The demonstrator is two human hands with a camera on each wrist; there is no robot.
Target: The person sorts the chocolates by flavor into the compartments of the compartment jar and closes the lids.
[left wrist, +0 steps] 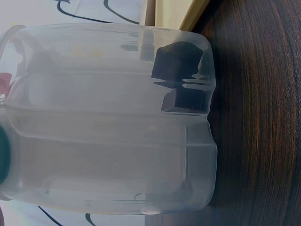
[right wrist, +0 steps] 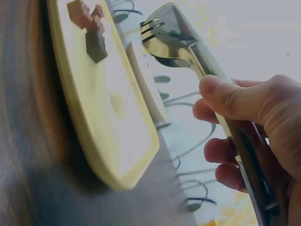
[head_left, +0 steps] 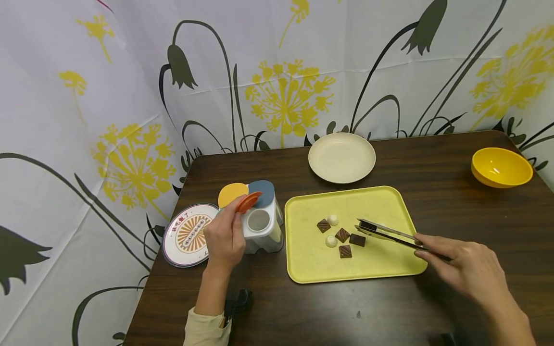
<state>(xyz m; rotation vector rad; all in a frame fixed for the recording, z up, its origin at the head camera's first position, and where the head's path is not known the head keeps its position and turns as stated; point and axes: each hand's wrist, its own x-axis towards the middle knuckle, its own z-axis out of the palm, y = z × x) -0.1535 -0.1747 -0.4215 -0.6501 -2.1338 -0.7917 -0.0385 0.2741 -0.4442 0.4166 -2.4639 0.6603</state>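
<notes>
My left hand [head_left: 226,236] pinches a small orange-red lid [head_left: 248,202], tilted up beside the uncovered round opening of a storage container [head_left: 263,244]. Two dark chocolates [left wrist: 177,61] show through the container's clear wall in the left wrist view. My right hand [head_left: 472,269] grips metal tongs [head_left: 389,234], their tips spread above a yellow tray [head_left: 303,264]. Several chocolates lie on that tray: striped brown ones [head_left: 345,251], a plain dark one [head_left: 357,240] and white domed ones [head_left: 331,241]. Nothing sits between the tong tips, which look fork-shaped in the right wrist view [right wrist: 153,30].
Other lids on the container are yellow [head_left: 232,193] and blue [head_left: 262,192]. A patterned plate [head_left: 175,240] lies left of it, partly behind my left hand. Behind the tray is a cream plate [head_left: 342,157]; a yellow bowl [head_left: 502,167] stands far right. A patterned curtain [head_left: 285,91] borders the table.
</notes>
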